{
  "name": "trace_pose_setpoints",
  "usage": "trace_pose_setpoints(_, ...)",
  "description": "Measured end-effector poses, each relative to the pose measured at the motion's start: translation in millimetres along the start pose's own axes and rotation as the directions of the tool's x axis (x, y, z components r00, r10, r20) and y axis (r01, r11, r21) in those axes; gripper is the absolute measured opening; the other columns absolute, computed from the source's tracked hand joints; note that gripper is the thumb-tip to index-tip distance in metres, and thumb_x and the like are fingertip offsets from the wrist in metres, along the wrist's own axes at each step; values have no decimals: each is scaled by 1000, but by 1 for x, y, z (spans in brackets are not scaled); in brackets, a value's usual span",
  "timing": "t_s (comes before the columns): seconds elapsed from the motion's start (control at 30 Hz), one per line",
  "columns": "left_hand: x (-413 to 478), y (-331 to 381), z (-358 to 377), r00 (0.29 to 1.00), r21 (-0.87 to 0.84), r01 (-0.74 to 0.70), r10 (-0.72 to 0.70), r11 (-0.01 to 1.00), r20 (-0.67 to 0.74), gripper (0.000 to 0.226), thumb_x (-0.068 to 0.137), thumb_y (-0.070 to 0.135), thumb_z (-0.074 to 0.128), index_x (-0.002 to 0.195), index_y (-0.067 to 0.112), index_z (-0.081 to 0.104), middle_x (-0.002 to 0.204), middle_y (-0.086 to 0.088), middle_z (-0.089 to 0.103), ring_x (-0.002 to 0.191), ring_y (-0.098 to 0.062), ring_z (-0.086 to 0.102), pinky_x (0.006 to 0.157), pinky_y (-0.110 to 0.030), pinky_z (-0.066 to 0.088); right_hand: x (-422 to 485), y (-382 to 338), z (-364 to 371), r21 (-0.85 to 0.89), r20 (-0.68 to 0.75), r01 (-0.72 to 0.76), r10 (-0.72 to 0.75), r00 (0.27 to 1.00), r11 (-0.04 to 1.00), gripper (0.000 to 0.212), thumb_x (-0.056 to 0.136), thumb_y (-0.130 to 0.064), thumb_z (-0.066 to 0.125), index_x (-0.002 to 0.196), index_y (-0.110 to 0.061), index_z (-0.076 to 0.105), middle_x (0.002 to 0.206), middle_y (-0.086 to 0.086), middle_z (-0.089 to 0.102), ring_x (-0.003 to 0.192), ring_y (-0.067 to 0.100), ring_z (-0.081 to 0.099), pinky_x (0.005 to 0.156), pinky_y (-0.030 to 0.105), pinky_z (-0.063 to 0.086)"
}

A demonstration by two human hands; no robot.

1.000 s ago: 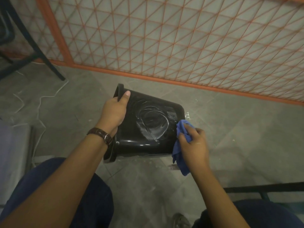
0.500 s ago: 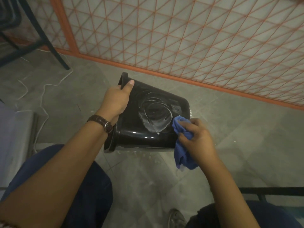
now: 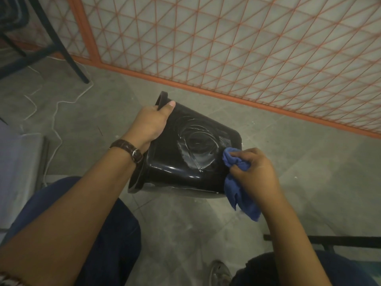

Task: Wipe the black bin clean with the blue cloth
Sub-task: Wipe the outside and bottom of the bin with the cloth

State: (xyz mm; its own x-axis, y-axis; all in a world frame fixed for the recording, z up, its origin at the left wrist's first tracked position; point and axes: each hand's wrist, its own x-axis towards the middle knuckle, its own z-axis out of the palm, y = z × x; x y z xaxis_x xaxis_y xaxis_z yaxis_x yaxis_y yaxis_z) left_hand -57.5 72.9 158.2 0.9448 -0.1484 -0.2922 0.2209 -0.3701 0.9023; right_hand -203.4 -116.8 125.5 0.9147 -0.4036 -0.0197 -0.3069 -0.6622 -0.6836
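Black bin (image 3: 185, 159), held on its side in the air over a grey floor (image 3: 309, 162), in front of a seated person's knees. Its open rim points left and its base points right. The glossy upper wall carries pale, swirled smears.

The left hand (image 3: 151, 123), with a brown watch (image 3: 127, 149) on the wrist, grips the rim; the thumb lies flat on the outside wall and the other fingers curl over the edge, out of sight. The right hand (image 3: 254, 169) holds a bunched blue cloth (image 3: 237, 188), its fingers (image 3: 243, 156) curled round the cloth. The top of the cloth touches the bin's wall near the base, and the rest hangs loose below the hand.

The floor is dull concrete or tile with faint joint lines and pale specks. Behind the bin stands an orange lattice screen (image 3: 226, 48) backed by a whitish panel. At upper left are dark chair legs (image 3: 59, 44), with a thin white cord (image 3: 55, 112) trailing across the floor. Dark blue trousers (image 3: 99, 234) and one shoe (image 3: 219, 273) fill the bottom edge.
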Motion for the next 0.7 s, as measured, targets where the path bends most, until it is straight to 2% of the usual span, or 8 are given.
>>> trace_pose_setpoints(0.1,2,-1,2,1000,10,-9,9,1000,-30,35,92,47,47,71,20,54,80,-4,59,72,-16,55,81,-34,48,-3,-8,8,68,-44,28,-25,999,997,32,81,-6,62,101,-30,67,101,-9,48,80,-10,50,69,-7,30)
trace_pose_setpoints(0.2,3,0,0,998,20,-33,34,999,-55,37,92,48,48,70,19,55,71,1,55,66,-12,52,65,-27,44,-6,-11,7,117,75,74,-84,994,990,33,79,-6,65,98,-34,66,97,-13,50,84,-18,50,72,-5,33)
trace_pose_setpoints(0.27,1,1,-1,997,25,-36,38,999,-61,37,92,47,47,70,19,55,71,1,54,65,-12,52,60,-23,40,-4,-6,0,103,108,69,-80,991,992,32,78,-6,67,92,-35,65,98,-13,50,84,-15,51,71,-5,34)
trace_pose_setpoints(0.33,-1,1,1,998,-12,-26,25,1000,-53,36,93,46,48,73,17,57,76,-3,58,71,-18,56,63,-26,44,-2,-1,-6,68,8,20,-20,1000,997,28,79,-10,67,90,-36,65,106,-9,47,82,-10,50,68,-7,33)
trace_pose_setpoints(0.43,-4,3,4,999,-82,5,-8,997,-45,34,92,45,50,74,18,58,89,-10,62,83,-24,60,80,-37,51,0,-2,0,105,-94,-22,32,995,994,29,81,-8,66,96,-32,64,115,-4,43,81,-11,47,66,-8,31)
trace_pose_setpoints(0.5,-5,4,6,999,-79,-3,-1,997,-53,34,92,44,50,73,17,59,88,-10,62,81,-24,60,80,-37,51,-1,-5,9,168,-36,-24,31,999,985,33,81,-4,65,103,-28,65,112,-1,47,83,-11,47,69,-8,30)
trace_pose_setpoints(0.6,-5,2,5,998,-56,-14,11,998,-54,34,92,43,50,73,16,59,77,-5,59,69,-17,57,68,-29,48,-8,-9,19,239,95,-8,-15,995,971,36,80,-1,66,105,-27,65,102,-6,50,83,-14,51,73,-5,34)
trace_pose_setpoints(0.7,-5,1,5,999,-78,4,-8,997,-49,31,92,41,50,72,19,58,76,-4,60,71,-18,58,70,-30,49,-7,-4,12,222,78,0,-18,997,975,35,79,-1,65,96,-32,65,96,-11,48,80,-20,50,70,-4,35)
